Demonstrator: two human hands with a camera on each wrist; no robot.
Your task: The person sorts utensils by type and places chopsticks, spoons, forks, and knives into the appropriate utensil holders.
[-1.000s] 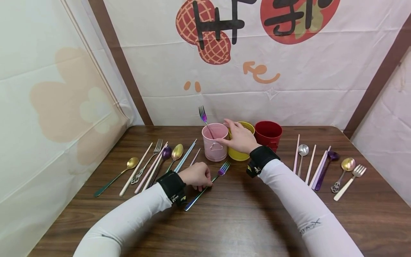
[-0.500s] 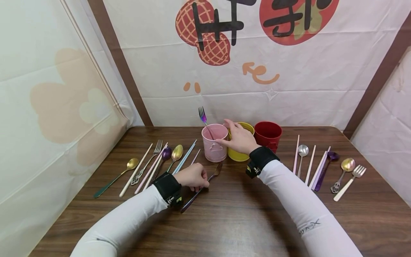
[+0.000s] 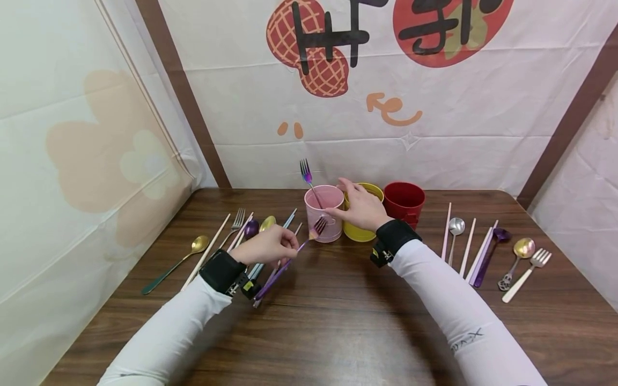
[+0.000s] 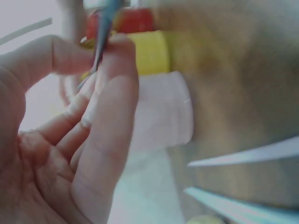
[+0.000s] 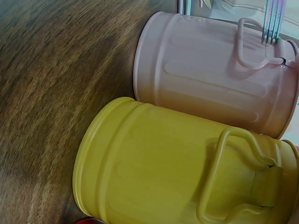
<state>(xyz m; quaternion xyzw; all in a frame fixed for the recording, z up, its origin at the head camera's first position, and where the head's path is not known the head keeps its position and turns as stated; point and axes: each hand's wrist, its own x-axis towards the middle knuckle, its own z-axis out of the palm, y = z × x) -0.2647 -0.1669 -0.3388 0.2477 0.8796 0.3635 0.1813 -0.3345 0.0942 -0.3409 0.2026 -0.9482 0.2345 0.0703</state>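
My left hand [image 3: 270,245] pinches an iridescent purple fork [image 3: 318,228] by its handle, between thumb and fingers. The fork slants up over the table, and its tines overlap the front of the pink bucket [image 3: 324,234] in the head view. Another iridescent fork [image 3: 306,171] stands in that bucket, tines up. My right hand [image 3: 363,209] lies over the yellow bucket [image 3: 357,232], its thumb and fingertips at the pink bucket's rim, fingers mostly straight. In the right wrist view the tines of the held fork [image 5: 273,23] show in front of the pink bucket's handle.
A red bucket [image 3: 404,201] stands right of the yellow one. Chopsticks, spoons and a silver fork [image 3: 238,221] lie at the left, partly behind my left hand. More cutlery lies at the right, including a purple ladle [image 3: 500,234] and a white-handled fork [image 3: 539,258].
My left hand has lifted the fork from the table and moved up and to the left with it. The fork's tines have come up before the pink bucket. My right hand has stayed still.
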